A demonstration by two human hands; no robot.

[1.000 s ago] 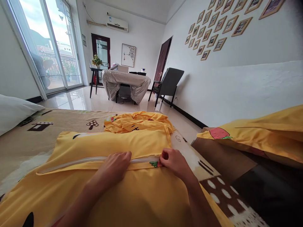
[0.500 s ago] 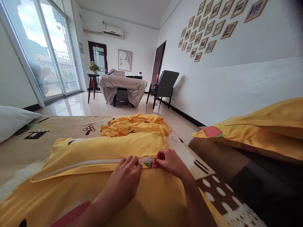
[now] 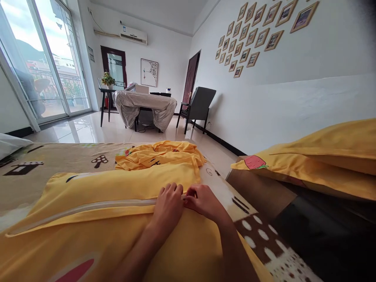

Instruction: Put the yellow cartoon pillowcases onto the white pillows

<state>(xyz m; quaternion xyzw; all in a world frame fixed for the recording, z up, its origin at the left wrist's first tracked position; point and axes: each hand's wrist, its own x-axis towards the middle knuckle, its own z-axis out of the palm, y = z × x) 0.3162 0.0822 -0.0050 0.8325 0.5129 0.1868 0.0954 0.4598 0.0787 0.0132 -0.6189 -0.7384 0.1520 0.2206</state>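
A yellow pillowcase (image 3: 123, 183) lies in front of me, its white zipper (image 3: 108, 204) running across it from lower left to right. A pinkish-red print shows at its lower left. My left hand (image 3: 170, 201) rests on the zipper line with curled fingers, gripping the fabric there. Right beside it, my right hand (image 3: 202, 200) pinches the zipper's right end between thumb and forefinger. The zipper pull itself is too small or hidden to make out. Just beyond lies a crumpled yellow cloth (image 3: 164, 150) with small prints.
Under the pillowcase spreads a patterned beige and brown blanket (image 3: 70, 156). At the right, another yellow pillowcase (image 3: 320, 149) with a strawberry print lies over a brown box (image 3: 258, 184). Farther back stand a plastic-covered table (image 3: 147, 100) and a dark chair (image 3: 201, 103).
My left hand has slid right along the zipper, closer to my right hand, covering the small strawberry print. The right hand keeps its pinch. The view has shifted slightly.
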